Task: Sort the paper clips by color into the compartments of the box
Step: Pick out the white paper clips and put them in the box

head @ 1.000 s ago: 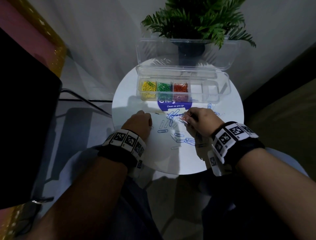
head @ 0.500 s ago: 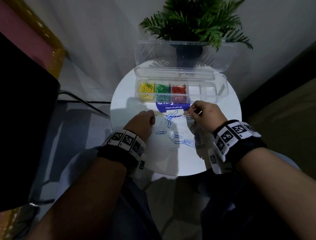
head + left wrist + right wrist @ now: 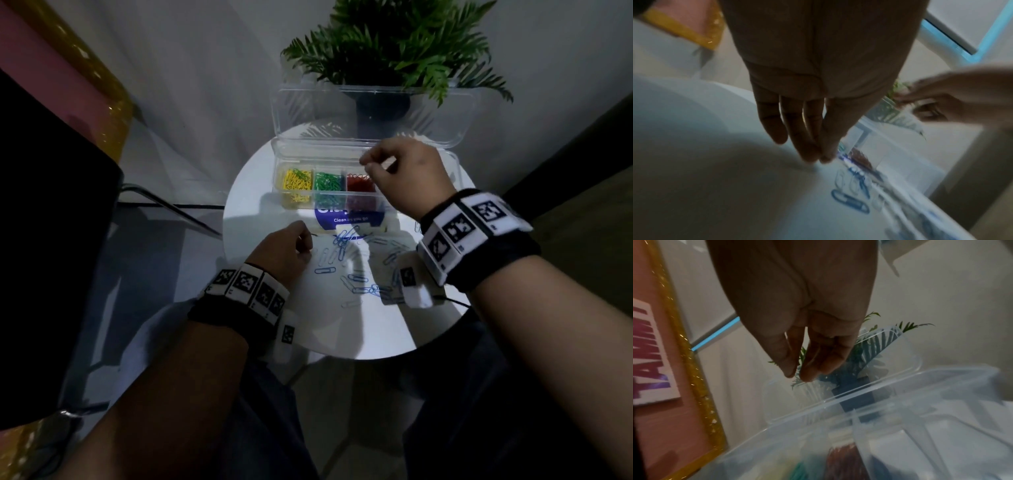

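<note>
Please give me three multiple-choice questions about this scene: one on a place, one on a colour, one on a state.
1. Where is the right hand?
A. flat on the table
B. above the clear box
C. on the plant

2. What colour are the loose clips on the table?
A. blue
B. yellow
C. red

3. How is the box lid?
A. shut
B. off, lying on the floor
C. open, standing behind the box

Answers:
1 B: the hand hangs above the box, by the red clips.
2 A: the scattered clips look blue.
3 C: the lid stands up behind the compartments.

Right hand raised, fingertips pinched; left hand low.
</note>
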Demonstrator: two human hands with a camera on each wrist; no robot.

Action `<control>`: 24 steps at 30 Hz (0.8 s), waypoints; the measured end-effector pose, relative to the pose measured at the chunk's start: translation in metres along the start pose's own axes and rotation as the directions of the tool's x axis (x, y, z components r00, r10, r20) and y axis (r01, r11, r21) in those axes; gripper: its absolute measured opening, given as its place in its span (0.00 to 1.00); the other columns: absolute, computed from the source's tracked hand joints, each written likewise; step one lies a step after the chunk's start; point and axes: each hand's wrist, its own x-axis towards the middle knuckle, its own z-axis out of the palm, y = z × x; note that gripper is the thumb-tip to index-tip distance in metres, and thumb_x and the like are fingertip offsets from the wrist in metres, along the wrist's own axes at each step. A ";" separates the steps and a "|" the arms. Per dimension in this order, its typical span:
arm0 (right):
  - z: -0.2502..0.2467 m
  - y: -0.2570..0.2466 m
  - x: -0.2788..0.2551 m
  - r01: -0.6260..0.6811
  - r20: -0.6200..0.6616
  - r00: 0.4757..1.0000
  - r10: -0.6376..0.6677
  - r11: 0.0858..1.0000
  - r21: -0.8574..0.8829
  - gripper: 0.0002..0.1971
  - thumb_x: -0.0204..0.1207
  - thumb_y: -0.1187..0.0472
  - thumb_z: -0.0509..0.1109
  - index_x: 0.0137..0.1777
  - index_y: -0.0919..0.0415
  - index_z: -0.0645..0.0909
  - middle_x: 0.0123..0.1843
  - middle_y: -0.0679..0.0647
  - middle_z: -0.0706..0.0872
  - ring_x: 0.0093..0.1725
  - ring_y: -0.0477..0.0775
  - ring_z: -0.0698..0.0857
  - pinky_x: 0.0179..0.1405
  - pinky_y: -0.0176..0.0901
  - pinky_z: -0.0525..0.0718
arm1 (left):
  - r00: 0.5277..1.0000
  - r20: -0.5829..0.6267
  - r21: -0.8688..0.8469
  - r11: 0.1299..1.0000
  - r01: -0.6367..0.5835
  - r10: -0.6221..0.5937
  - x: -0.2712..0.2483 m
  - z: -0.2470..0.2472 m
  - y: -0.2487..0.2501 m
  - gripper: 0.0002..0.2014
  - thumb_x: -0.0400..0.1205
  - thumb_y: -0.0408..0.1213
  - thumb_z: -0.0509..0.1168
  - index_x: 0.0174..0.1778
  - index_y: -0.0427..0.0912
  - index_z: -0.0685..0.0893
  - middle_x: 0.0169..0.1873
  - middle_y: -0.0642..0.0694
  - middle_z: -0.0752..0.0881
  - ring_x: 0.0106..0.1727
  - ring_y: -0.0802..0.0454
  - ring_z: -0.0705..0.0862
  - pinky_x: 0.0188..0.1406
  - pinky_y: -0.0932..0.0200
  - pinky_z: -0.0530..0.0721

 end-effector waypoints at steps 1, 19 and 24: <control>0.000 0.001 -0.010 0.001 0.039 0.999 -0.001 1.000 0.009 0.06 0.76 0.64 0.67 0.46 0.62 0.86 0.41 0.51 0.87 0.31 0.38 0.78 0.38 0.26 0.70 | 1.000 0.026 -0.019 1.000 0.000 0.001 0.001 -0.001 -0.002 0.08 0.78 0.31 0.67 0.41 0.46 0.74 0.41 0.49 0.82 0.40 0.52 0.79 0.37 0.66 0.72; 0.032 0.049 -0.084 -0.053 0.345 0.923 0.170 0.945 -0.324 0.10 0.77 0.62 0.63 0.51 0.63 0.85 0.53 0.64 0.80 0.51 0.65 0.83 0.47 0.48 0.78 | 0.998 -0.001 0.137 0.989 -0.057 0.058 -0.008 0.011 0.011 0.11 0.81 0.29 0.59 0.51 0.40 0.86 0.56 0.40 0.81 0.57 0.44 0.81 0.58 0.60 0.74; 0.035 0.039 -0.090 0.049 0.466 0.881 0.084 0.963 -0.266 0.09 0.72 0.58 0.68 0.51 0.56 0.86 0.53 0.60 0.80 0.51 0.64 0.83 0.49 0.50 0.82 | 0.998 -0.060 0.212 0.977 0.020 -0.008 0.001 0.014 0.015 0.11 0.78 0.43 0.67 0.51 0.40 0.85 0.54 0.42 0.79 0.55 0.44 0.82 0.58 0.53 0.79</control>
